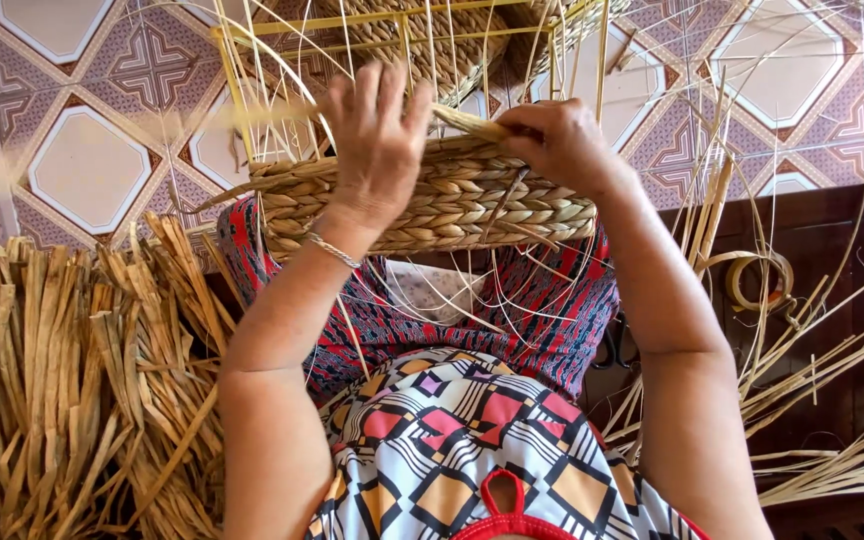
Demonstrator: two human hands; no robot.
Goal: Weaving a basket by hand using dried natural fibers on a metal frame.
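A half-woven basket (452, 205) of braided straw rests on my lap, built around a yellow frame (235, 75) with thin upright stakes. My left hand (377, 140) lies over the basket's near rim, fingers spread and pressing on the weave. My right hand (552, 140) is closed on a flat straw strand (467, 122) at the top of the rim, just right of the left hand. A thin bracelet circles my left wrist.
A big heap of dried straw strips (62, 380) lies at my left. Loose thin strands (832, 430) and a coiled strip (757, 280) lie at my right on a dark wooden surface. Patterned tiled floor (92, 165) spreads beyond. A patterned cloth (542, 310) covers my lap.
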